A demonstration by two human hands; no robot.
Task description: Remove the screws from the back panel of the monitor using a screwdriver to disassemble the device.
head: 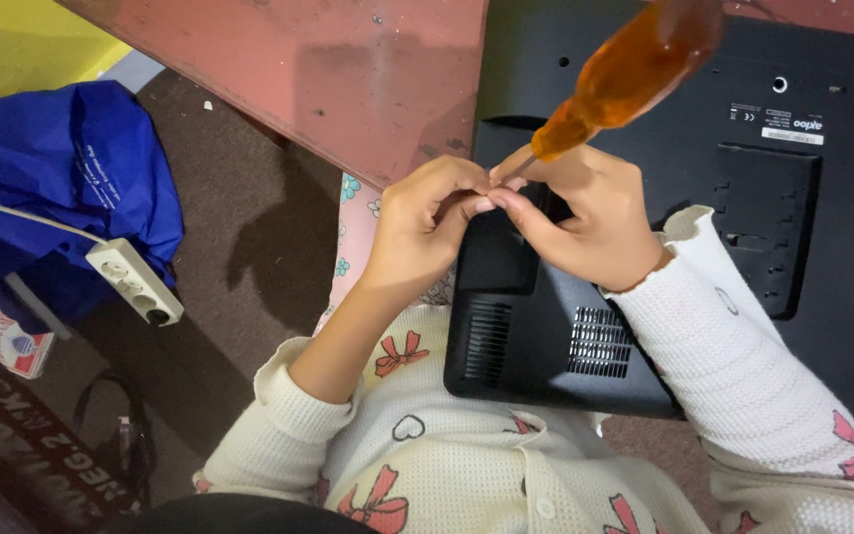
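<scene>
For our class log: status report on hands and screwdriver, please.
Both hands pinch screwdriver shaft. Amber handle points away. Tip hidden by fingers above black monitor back. Nothing blocking.

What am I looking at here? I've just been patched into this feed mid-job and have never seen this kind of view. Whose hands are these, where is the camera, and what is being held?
There is one picture, taken by a camera worn on a person's head and looking straight down, so the two hands are that person's own, in cream sleeves with pink bows. No machine is involved.

The left hand and right hand meet at the metal shaft of a screwdriver with a clear orange handle. The fingertips of both pinch around its tip; whether a screw sits there is hidden.

Under them lies the black back panel of a flat device, face down, with vent slots near the person. It rests partly on a reddish table.

On the floor to the left are a blue bag and a white power strip on its cable.
</scene>
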